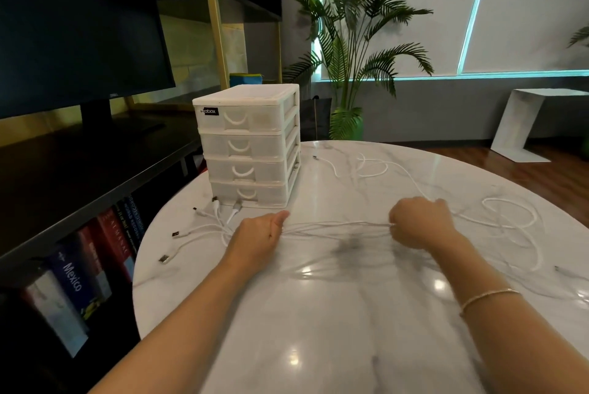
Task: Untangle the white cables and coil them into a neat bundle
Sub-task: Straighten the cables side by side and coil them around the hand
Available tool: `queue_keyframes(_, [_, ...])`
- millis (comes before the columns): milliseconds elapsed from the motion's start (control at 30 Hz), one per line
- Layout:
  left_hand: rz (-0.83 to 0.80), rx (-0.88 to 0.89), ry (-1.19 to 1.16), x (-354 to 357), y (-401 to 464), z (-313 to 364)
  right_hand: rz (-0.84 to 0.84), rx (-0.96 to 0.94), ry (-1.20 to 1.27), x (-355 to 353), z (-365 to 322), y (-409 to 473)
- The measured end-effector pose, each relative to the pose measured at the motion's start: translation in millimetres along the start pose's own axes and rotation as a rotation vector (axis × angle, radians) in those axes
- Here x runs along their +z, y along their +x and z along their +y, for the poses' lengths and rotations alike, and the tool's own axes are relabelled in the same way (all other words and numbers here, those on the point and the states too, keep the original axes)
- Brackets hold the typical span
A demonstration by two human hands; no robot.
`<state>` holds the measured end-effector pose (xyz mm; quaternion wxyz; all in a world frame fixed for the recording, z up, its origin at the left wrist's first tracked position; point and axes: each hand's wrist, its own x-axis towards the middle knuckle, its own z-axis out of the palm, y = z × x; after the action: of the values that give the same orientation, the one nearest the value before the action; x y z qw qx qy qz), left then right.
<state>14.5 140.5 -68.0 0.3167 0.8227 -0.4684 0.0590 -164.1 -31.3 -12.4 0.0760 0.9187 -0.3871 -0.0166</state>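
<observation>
A row of books [79, 269] (one spine reads "Mexico") stands on a dark shelf at far left, below a black monitor [76, 33]. On the round marble table [318, 346], a white four-drawer plastic organizer [251, 145] sits near the left rim, and several plug ends of the white cables [334, 225] fan out on the tabletop just in front of it. The left hand [259, 234] grasps the gathered cables close to those plug ends, fingers curled around the strands and thumb raised toward the organizer. From there the cables run as a roughly straight, loosely gathered bunch across the table to the right hand [420, 221], which is clenched around them with its knuckles turned up; a thin bracelet [487, 296] shows on that wrist. Beyond the right hand the cables spread into loose, overlapping loops over the right side of the table, with more slack curling toward the far edge behind both hands. A potted palm [357, 52] stands past the table, and a white angular side table [529, 122] sits on the wooden floor at far right.
</observation>
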Motion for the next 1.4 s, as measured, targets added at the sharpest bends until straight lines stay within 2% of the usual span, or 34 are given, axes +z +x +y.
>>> queue_keyframes(200, [-0.025,-0.035,-0.013,9.3,1.2,6.7,-0.082,0.001,0.338,0.1,45.4,8.3])
queue_keyframes(300, [-0.007,-0.032,-0.024,8.5,1.7,10.2,-0.154,0.004,0.332,-1.2,57.5,16.4])
queue_keyframes(400, [0.017,-0.034,-0.030,11.3,2.4,10.9,-0.371,-0.015,0.180,-19.3,58.9,12.7])
queue_keyframes(433, [0.015,-0.029,-0.041,11.6,1.8,11.1,-0.414,-0.050,0.221,-28.7,55.0,8.8])
queue_keyframes(467, [0.012,-0.028,-0.059,10.8,1.4,11.2,-0.402,-0.114,0.344,-39.6,47.7,3.9])
queue_keyframes(533, [0.011,-0.022,-0.088,9.3,1.3,11.7,-0.271,-0.273,0.664,-57.0,19.9,-6.5])
queue_keyframes(600, [0.008,-0.021,-0.107,9.3,0.1,12.5,-0.206,-0.372,0.768,-59.4,-17.8,-9.6])
queue_keyframes(767, [0.012,-0.002,-0.142,8.1,-2.8,15.7,-0.265,-0.320,0.783,-28.1,-69.5,-4.1])
queue_keyframes(900, [0.014,0.011,-0.160,5.5,-3.1,16.6,-0.332,-0.264,0.892,-23.0,-75.1,-2.3])
queue_keyframes(1100, [0.007,0.014,-0.184,8.1,-1.7,16.2,-0.373,-0.239,0.908,-21.6,-78.3,4.1])
queue_keyframes(1400, [0.032,-0.019,-0.149,10.6,-1.0,14.4,-0.484,-0.329,0.892,-17.9,-74.4,-4.4])
